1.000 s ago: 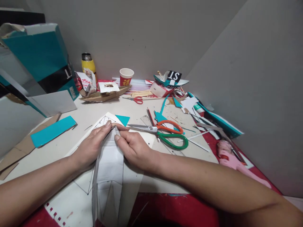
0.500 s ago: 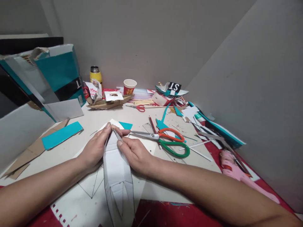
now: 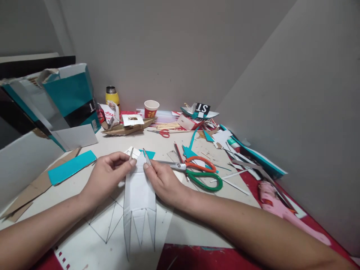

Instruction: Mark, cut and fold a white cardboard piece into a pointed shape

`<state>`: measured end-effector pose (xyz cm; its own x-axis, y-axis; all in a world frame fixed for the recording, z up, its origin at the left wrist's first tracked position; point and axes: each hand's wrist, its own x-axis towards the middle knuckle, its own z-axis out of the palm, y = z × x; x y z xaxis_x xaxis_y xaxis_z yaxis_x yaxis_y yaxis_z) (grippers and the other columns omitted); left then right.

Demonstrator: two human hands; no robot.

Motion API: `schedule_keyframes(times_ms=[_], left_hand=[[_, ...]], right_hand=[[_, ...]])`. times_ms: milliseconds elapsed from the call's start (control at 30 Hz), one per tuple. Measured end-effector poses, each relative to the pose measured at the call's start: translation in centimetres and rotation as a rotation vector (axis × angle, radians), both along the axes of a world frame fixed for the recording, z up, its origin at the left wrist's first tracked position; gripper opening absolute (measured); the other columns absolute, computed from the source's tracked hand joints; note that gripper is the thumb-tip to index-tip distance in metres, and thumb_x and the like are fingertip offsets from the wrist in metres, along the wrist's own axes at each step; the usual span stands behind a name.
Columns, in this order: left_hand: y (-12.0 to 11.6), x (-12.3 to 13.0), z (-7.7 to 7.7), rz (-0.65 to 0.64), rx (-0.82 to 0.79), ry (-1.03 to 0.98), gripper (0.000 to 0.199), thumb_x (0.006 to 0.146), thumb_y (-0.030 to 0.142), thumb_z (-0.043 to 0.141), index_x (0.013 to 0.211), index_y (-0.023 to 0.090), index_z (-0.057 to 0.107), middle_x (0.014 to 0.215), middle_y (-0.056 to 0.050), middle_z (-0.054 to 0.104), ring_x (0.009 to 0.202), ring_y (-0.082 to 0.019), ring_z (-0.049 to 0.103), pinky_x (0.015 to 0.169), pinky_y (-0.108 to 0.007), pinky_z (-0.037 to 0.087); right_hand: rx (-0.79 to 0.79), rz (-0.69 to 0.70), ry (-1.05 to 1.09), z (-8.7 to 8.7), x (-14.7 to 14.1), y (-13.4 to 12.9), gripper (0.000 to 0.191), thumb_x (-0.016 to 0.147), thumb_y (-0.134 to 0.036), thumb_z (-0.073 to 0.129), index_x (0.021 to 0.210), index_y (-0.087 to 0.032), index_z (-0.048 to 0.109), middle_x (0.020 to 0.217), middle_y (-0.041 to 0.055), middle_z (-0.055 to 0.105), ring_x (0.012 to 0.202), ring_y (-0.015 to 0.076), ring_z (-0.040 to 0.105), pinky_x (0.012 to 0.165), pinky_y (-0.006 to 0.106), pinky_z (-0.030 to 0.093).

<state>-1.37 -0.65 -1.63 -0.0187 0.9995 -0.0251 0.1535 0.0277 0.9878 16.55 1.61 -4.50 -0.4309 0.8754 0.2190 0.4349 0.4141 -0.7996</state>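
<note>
A white cardboard cutout (image 3: pixel 140 191) with long pointed strips at its lower end lies between my hands, its narrow end away from me. My left hand (image 3: pixel 108 174) pinches the cutout's upper left edge between thumb and fingers. On the upper right edge, my right hand (image 3: pixel 164 182) grips a folded-up flap. Large scissors (image 3: pixel 181 166) with one orange and one green handle lie just beyond my right hand, their blade tips hidden. Beneath the cutout is a white sheet (image 3: pixel 95 243) with drawn pencil lines.
A teal strip (image 3: pixel 71 167) and brown cardboard lie at left, before a large teal box (image 3: pixel 69 93). A paper cup (image 3: pixel 151 108), a yellow bottle (image 3: pixel 113 98) and small red scissors (image 3: pixel 163 132) stand or lie at the back. Scraps and a pink object (image 3: pixel 270 197) are at right.
My left hand has moved left, away from my right hand, and the cutout's narrow end has spread flatter. The view has tilted slightly upward.
</note>
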Motion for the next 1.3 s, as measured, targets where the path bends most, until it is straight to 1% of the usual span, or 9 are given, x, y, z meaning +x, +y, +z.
schedule_keyframes(times_ms=[67,133,267,333,467,700,833,1067,1300], left_hand=[[-0.4,0.2,-0.1,-0.004,0.036,0.056,0.02,0.078,0.038,0.074,0.071,0.02,0.071,0.068,0.002,0.066,0.063,-0.014,0.055,0.056,-0.024,0.042],[-0.6,0.4,-0.4,-0.007,0.065,0.095,0.019,0.08,0.037,0.071,0.072,0.021,0.073,0.071,0.002,0.069,0.067,-0.016,0.057,0.06,-0.025,0.045],[-0.6,0.6,-1.0,-0.012,0.105,0.145,0.019,0.084,0.038,0.067,0.086,0.024,0.078,0.089,0.0,0.076,0.079,-0.021,0.063,0.068,-0.029,0.048],[-0.6,0.6,-1.2,-0.024,0.122,0.16,0.02,0.085,0.038,0.065,0.09,0.025,0.078,0.091,0.0,0.077,0.082,-0.022,0.064,0.07,-0.03,0.049],[-0.7,0.7,-1.4,-0.032,0.152,0.173,0.022,0.087,0.038,0.061,0.091,0.024,0.078,0.087,0.0,0.077,0.082,-0.023,0.064,0.071,-0.031,0.05],[-0.9,0.9,-1.6,-0.006,0.177,0.206,0.024,0.087,0.038,0.062,0.072,0.023,0.073,0.068,0.001,0.068,0.07,-0.02,0.058,0.064,-0.029,0.045],[-0.9,0.9,-1.4,-0.02,0.163,0.186,0.024,0.087,0.037,0.061,0.073,0.021,0.073,0.069,0.001,0.068,0.072,-0.02,0.057,0.066,-0.029,0.045],[-0.3,0.8,-1.6,-0.076,0.112,0.072,0.027,0.089,0.042,0.058,0.096,0.022,0.075,0.087,-0.001,0.072,0.082,-0.021,0.061,0.072,-0.028,0.048],[-0.2,0.9,-1.8,-0.129,0.101,0.015,0.027,0.093,0.044,0.054,0.095,0.025,0.074,0.089,0.001,0.071,0.089,-0.02,0.059,0.083,-0.03,0.046]], right_hand=[[0.004,0.0,-0.009,-0.1,0.0,0.1,0.028,0.097,-0.03,0.037,0.077,-0.018,0.053,0.067,0.0018,0.056,0.061,0.0161,0.05,0.058,0.029,0.039],[0.009,0.011,-0.013,-0.2,0.0,0.0,0.025,0.096,-0.029,0.038,0.081,-0.018,0.054,0.069,0.0023,0.058,0.061,0.0162,0.051,0.058,0.029,0.039],[0.029,0.031,-0.014,-0.3,0.0,-0.2,0.021,0.095,-0.028,0.041,0.085,-0.017,0.056,0.071,0.0033,0.06,0.062,0.0168,0.052,0.061,0.03,0.04],[0.03,0.046,-0.012,-0.4,0.0,-0.3,0.021,0.095,-0.028,0.041,0.086,-0.016,0.057,0.072,0.0042,0.061,0.064,0.0172,0.053,0.062,0.03,0.042],[0.025,0.058,-0.01,-0.4,0.0,-0.5,0.021,0.095,-0.026,0.041,0.089,-0.016,0.057,0.077,0.0061,0.063,0.068,0.0182,0.055,0.065,0.031,0.044],[0.019,0.059,-0.014,-0.2,-0.1,-0.7,0.019,0.096,-0.027,0.04,0.087,-0.017,0.054,0.073,0.0039,0.059,0.066,0.0173,0.051,0.064,0.031,0.043],[0.001,0.068,-0.002,-0.3,-0.1,-0.6,0.019,0.096,-0.026,0.041,0.087,-0.017,0.055,0.074,0.0044,0.059,0.067,0.0174,0.052,0.064,0.031,0.044],[-0.042,0.12,0.046,-0.3,-0.2,-0.2,0.025,0.098,-0.029,0.037,0.086,-0.016,0.055,0.075,0.0031,0.059,0.066,0.0166,0.052,0.064,0.03,0.044],[-0.063,0.131,0.119,-0.3,-0.4,-0.4,0.037,0.101,-0.037,0.03,0.08,-0.018,0.053,0.074,0.003,0.057,0.068,0.0169,0.053,0.066,0.032,0.045]])
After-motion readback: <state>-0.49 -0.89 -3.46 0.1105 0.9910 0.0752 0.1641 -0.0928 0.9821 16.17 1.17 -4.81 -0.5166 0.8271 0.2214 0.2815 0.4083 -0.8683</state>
